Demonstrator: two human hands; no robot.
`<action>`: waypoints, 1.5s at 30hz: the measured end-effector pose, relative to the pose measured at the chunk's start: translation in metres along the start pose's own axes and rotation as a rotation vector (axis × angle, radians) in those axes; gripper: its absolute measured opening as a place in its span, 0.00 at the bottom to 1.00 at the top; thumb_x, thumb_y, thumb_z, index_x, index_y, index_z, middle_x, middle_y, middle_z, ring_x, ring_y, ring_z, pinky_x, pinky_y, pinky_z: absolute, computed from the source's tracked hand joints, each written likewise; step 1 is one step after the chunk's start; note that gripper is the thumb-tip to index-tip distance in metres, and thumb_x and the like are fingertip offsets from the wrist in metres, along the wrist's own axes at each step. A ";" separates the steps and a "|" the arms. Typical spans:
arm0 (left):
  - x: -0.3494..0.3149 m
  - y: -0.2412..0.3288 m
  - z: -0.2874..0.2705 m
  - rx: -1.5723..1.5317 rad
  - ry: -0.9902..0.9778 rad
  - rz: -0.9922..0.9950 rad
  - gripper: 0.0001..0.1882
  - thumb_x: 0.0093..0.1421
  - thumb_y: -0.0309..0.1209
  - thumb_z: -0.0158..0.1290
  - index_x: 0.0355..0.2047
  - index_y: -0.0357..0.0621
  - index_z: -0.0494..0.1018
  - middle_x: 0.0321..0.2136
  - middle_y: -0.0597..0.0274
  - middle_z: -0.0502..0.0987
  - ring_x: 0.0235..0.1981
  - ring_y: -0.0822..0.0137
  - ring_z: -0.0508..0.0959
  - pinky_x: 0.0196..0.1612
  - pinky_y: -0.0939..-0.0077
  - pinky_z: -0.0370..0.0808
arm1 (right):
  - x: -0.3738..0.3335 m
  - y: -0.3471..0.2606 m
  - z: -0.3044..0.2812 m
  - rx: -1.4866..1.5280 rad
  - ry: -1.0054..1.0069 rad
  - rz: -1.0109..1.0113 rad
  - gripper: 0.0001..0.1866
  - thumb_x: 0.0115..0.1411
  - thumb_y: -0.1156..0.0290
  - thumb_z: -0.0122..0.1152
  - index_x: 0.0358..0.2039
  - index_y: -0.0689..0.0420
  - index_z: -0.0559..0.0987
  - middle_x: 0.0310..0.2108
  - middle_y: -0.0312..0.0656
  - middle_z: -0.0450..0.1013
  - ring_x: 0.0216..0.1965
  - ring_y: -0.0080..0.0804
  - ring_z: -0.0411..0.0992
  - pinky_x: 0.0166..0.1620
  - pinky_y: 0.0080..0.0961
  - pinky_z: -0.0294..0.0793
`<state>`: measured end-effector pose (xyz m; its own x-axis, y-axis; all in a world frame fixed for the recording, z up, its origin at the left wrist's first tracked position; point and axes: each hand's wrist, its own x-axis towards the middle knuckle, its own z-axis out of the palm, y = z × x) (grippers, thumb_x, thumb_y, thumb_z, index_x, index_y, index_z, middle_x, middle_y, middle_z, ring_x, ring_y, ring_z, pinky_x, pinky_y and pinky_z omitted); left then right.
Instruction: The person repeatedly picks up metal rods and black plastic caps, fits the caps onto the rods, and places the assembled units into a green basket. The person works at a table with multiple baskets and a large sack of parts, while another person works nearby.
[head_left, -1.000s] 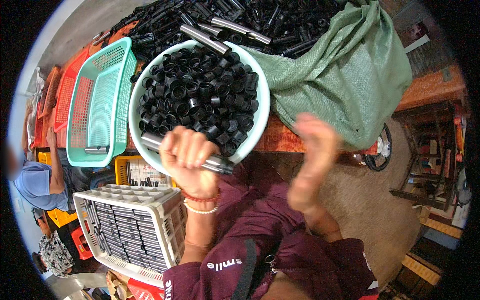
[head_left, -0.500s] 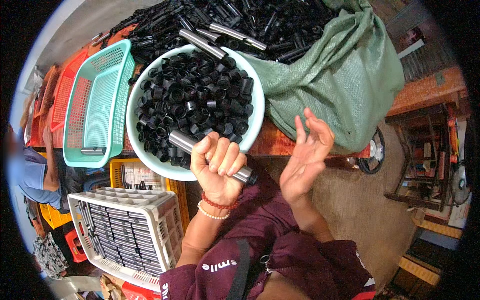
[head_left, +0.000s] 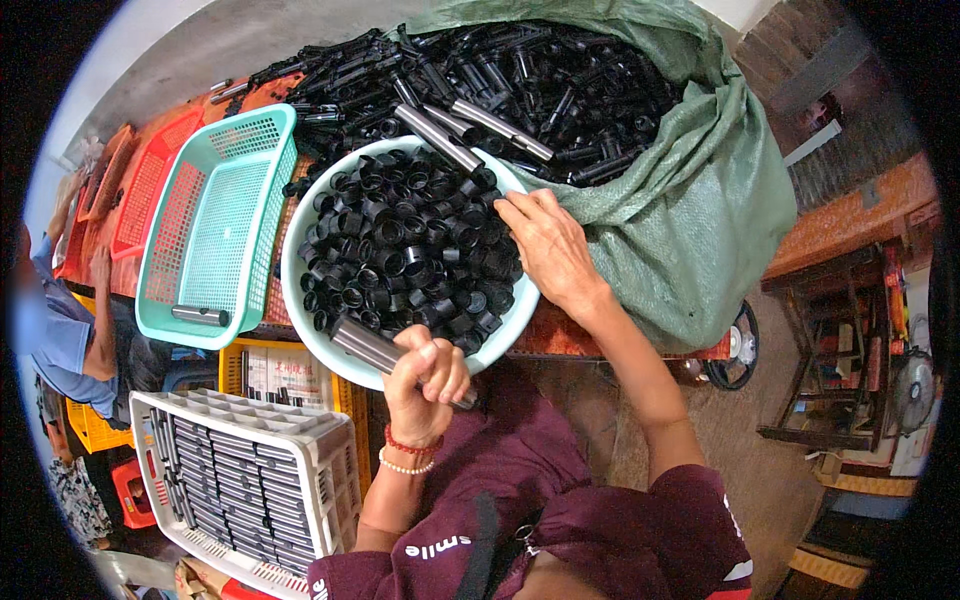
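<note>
My left hand (head_left: 430, 378) is closed around a silver metal tube (head_left: 366, 345), held slanting over the near rim of a pale green basin (head_left: 305, 350). The tube's lower end is mostly hidden by the hand. Short black ring-shaped caps (head_left: 400, 235) fill the basin in a loose heap. My right hand (head_left: 548, 245) reaches over the basin's right rim, back upward. Its fingers are bent together, with the tips at the caps by the rim; the thumb and whatever they pinch are hidden. More silver tubes (head_left: 438, 138) lean across the basin's far rim.
Behind the basin lies a heap of black tubular parts (head_left: 520, 70), partly in a green woven sack (head_left: 690, 220). A turquoise basket (head_left: 150, 300) with one tube (head_left: 200, 315) stands left. Lower left, a white crate (head_left: 335, 440) holds stacked tubes. Another person (head_left: 75, 335) is at far left.
My right hand has moved from in front of the sack, where it was raised and open, left and forward to the basin. My left hand has dropped slightly, still gripping the tube. The view has shifted.
</note>
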<state>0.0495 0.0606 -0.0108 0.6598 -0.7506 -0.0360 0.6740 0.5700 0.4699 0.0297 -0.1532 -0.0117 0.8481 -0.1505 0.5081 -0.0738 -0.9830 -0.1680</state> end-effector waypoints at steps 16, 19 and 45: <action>0.021 -0.091 0.002 1.013 -0.336 -0.121 0.16 0.49 0.29 0.60 0.16 0.39 0.64 0.12 0.66 0.63 0.17 0.77 0.61 0.21 0.76 0.63 | -0.011 0.008 -0.063 1.144 -0.090 0.363 0.15 0.49 0.80 0.60 0.40 0.62 0.76 0.33 0.36 0.68 0.35 0.21 0.66 0.39 0.16 0.67; 0.039 -0.109 0.005 1.039 -0.333 0.023 0.13 0.49 0.29 0.59 0.17 0.38 0.66 0.14 0.63 0.66 0.18 0.76 0.64 0.22 0.75 0.65 | -0.042 0.013 -0.085 1.424 -0.073 0.409 0.13 0.49 0.84 0.60 0.37 0.66 0.74 0.35 0.40 0.70 0.38 0.23 0.68 0.42 0.20 0.69; 0.062 -0.145 -0.026 1.020 -0.352 0.263 0.10 0.46 0.29 0.57 0.30 0.40 0.74 0.24 0.59 0.76 0.27 0.66 0.77 0.30 0.75 0.73 | -0.089 0.000 -0.087 0.754 -0.020 0.153 0.12 0.40 0.75 0.69 0.26 0.59 0.74 0.33 0.43 0.75 0.41 0.39 0.71 0.45 0.32 0.69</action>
<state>0.0015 -0.0595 -0.1041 0.5021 -0.7917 0.3480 -0.1692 0.3046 0.9373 -0.0913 -0.1493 0.0165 0.8672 -0.2696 0.4187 0.1810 -0.6126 -0.7694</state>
